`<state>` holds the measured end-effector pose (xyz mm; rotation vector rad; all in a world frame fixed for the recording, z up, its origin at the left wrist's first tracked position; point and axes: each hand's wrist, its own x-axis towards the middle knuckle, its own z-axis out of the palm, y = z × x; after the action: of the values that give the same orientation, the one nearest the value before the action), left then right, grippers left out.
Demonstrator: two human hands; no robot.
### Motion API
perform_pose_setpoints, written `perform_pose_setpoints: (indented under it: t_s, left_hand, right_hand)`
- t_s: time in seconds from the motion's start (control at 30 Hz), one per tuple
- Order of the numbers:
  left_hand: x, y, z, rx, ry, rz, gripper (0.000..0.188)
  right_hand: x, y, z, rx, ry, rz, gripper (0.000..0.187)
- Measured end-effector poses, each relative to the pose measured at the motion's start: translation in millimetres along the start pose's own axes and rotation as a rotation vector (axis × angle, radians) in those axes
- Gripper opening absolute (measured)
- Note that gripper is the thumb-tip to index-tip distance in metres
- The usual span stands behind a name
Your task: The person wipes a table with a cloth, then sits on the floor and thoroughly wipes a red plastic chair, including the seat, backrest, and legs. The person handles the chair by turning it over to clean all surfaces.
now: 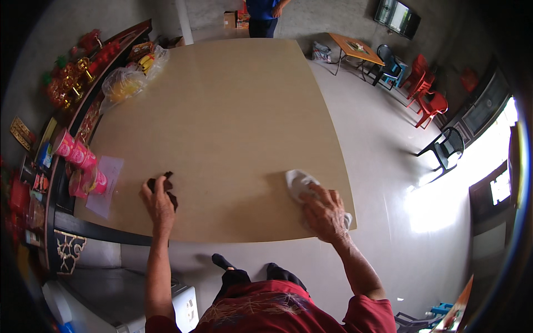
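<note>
On the wide tan tabletop (222, 127), my left hand (159, 205) is closed around a dark brown crumpled thing (171, 198) that looks like a cloth. Part of it sticks out past the fingers and thumb. Over by the table's right edge, my right hand (323, 213) presses a bunched white cloth (297, 180) flat against the surface. The cloth shows beyond the fingertips and beside the wrist; its middle is hidden under the palm.
Left of my left hand lie a white paper sheet (109, 186) and pink cups (83, 157). Plastic bags (123, 89) with yellow fruit rest along the far left edge. A person (262, 16) stands beyond the table; a folding table (355, 49) and chairs (446, 147) stand at right.
</note>
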<state>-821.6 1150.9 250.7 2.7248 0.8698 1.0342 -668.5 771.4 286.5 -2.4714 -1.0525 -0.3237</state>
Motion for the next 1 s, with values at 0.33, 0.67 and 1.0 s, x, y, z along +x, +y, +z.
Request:
perform_pose_setpoints:
  t_s: [0.33, 0.67, 1.0]
  left_hand:
    - [-37.2, 22.5, -19.8, 0.082, -0.164, -0.11, 0.057]
    - [-44.3, 22.0, -20.9, 0.107, -0.016, -0.103, 0.043]
    - [-49.8, 18.7, -16.1, 0.124, -0.012, -0.097, 0.039]
  right_hand:
    - [-24.9, 74.4, -14.7, 0.075, 0.237, 0.459, 0.028]
    - [-63.1, 45.7, -12.1, -0.34, 0.19, 0.351, 0.026]
    - [-127.0, -16.3, -7.0, -0.269, 0.271, 0.139, 0.025]
